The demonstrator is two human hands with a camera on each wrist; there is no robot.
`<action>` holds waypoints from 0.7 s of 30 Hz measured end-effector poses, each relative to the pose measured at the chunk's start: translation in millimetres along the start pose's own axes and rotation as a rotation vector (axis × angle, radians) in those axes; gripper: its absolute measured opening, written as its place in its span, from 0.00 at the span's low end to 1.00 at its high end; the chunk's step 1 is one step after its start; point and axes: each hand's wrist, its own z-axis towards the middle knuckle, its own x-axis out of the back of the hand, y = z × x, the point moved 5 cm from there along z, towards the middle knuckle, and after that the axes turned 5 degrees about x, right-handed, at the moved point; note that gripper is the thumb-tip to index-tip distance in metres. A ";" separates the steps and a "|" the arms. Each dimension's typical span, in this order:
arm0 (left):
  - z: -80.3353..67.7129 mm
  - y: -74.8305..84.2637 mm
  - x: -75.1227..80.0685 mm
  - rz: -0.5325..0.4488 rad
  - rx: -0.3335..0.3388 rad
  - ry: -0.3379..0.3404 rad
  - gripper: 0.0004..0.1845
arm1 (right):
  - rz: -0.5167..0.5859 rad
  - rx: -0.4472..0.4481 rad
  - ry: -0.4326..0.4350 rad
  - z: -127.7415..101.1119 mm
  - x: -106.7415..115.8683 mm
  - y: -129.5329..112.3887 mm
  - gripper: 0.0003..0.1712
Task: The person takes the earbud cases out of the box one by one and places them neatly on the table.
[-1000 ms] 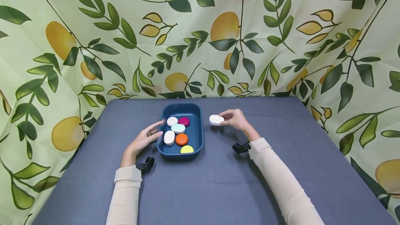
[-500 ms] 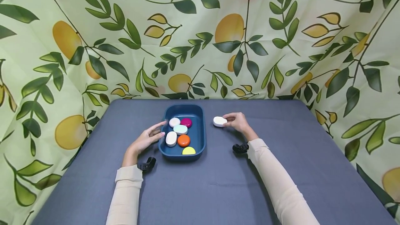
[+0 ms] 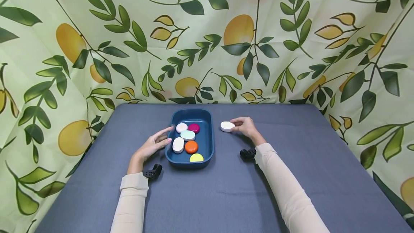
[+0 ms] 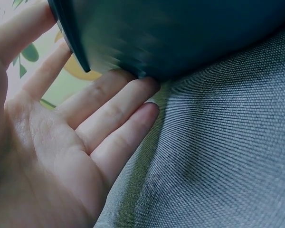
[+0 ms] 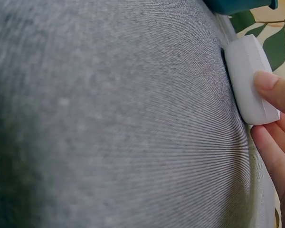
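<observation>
A white oval soap bar (image 3: 227, 126) lies at the tabletop to the right of the blue bin (image 3: 207, 160). My right hand (image 3: 246, 126) pinches its right end, with the thumb (image 5: 270, 83) on the face and fingers underneath. My left hand (image 3: 151, 147) rests its extended fingers against the bin's left side and rim. Inside the bin are a pale pink bar (image 3: 182, 128), a magenta bar (image 3: 194, 128), a pale blue bar (image 3: 187, 135), a white bar (image 3: 178, 145), an orange bar (image 3: 191, 147) and a yellow bar (image 3: 196, 158) partly hidden by the near wall.
A grey-blue cloth covers the table (image 3: 207, 204). Behind and beside it hangs a curtain (image 3: 194, 46) printed with leaves and fruit. Black wrist devices (image 3: 248, 154) sit on both wrists.
My right hand has lowered slightly, bringing the white soap bar down to the cloth. The head view has shifted a little. My left hand stays at the bin's side.
</observation>
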 end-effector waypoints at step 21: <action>0.7 0.9 -0.4 -0.011 -0.010 -0.003 0.32 | -0.002 0.029 0.004 -3.1 7.3 -14.9 0.27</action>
